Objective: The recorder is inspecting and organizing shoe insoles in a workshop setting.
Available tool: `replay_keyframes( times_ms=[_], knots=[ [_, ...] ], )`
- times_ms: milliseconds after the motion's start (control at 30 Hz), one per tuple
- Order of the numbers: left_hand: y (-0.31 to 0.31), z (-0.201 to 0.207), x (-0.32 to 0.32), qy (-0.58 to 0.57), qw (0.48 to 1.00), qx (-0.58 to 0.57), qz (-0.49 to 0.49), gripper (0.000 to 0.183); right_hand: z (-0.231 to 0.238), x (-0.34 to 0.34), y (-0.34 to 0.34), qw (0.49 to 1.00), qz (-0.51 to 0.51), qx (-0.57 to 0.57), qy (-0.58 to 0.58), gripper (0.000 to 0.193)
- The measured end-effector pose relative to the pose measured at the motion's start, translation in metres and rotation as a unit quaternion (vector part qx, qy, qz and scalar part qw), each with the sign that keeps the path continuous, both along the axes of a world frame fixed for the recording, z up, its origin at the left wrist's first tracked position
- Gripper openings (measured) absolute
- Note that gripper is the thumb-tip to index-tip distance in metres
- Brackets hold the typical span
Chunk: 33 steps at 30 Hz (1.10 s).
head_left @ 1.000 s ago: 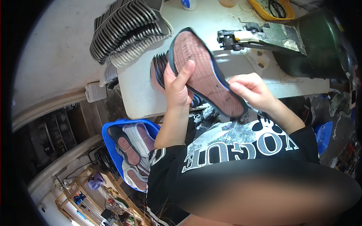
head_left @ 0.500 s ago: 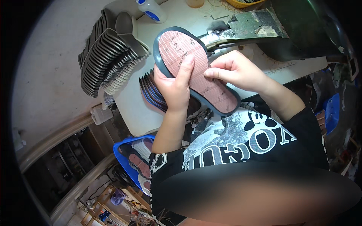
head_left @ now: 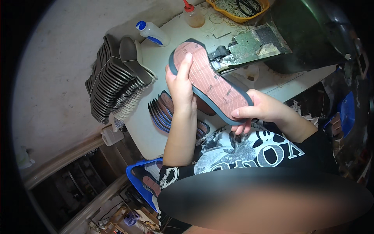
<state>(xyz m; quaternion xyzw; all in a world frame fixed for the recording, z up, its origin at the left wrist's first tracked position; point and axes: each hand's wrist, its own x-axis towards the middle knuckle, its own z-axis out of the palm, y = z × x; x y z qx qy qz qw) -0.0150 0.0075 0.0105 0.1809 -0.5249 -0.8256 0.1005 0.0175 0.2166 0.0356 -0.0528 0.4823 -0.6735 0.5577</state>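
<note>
A shoe sole (head_left: 212,87) with a pink, grid-lined face and a dark rim is tilted in front of my chest, over the table's near edge. My left hand (head_left: 181,85) grips its upper left end, thumb lying on the pink face. At the lower right end, my right hand (head_left: 265,107) is closed on it, with the thumb on top and fingers underneath. Behind my left wrist, a row of similar dark-edged soles (head_left: 160,117) stands on the white table; my forearm and the held sole partly hide them.
A green machine arm (head_left: 257,45) extends over the table just beyond the sole. Bundled dark soles (head_left: 111,80) lean at the wall. A blue-capped bottle (head_left: 152,33), a red-tipped bottle (head_left: 193,18) and a yellow basket (head_left: 233,15) stand at the back. A blue bin (head_left: 137,186) sits below left.
My right hand has gone from the sole's middle edge to its lower right end. The sole's wider end was uppermost; now the narrower end is. The whole view has shifted slightly.
</note>
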Motion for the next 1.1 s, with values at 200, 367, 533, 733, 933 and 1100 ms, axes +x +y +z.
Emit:
replay_keyframes(
  times_ms=[200, 367, 533, 733, 933, 1100],
  knots=[
    [-0.002, 0.006, -0.023, -0.024, 0.998, -0.054, -0.036, 0.032, -0.006, 0.018, -0.012, 0.985, -0.168, -0.038, -0.034, 0.029],
    [-0.024, 0.017, -0.047, -0.127, 0.977, -0.113, -0.125, 0.048, 0.000, 0.014, -0.038, 0.963, -0.263, -0.050, -0.041, 0.029],
    [-0.039, 0.044, -0.059, 0.218, 0.741, -0.616, -0.155, 0.055, 0.000, 0.004, -0.050, 0.959, -0.276, -0.052, -0.033, 0.035],
    [-0.035, 0.065, -0.071, 0.203, 0.579, -0.647, -0.453, 0.043, 0.004, -0.001, -0.054, 0.953, -0.301, -0.038, -0.016, 0.040],
    [-0.035, 0.075, -0.067, 0.110, 0.577, -0.642, -0.494, 0.042, 0.003, -0.006, -0.052, 0.954, -0.298, -0.018, -0.015, 0.045],
    [-0.028, 0.078, -0.053, -0.033, 0.648, -0.586, -0.485, 0.032, -0.001, -0.013, -0.049, 0.955, -0.295, -0.025, -0.010, 0.045]
  ],
)
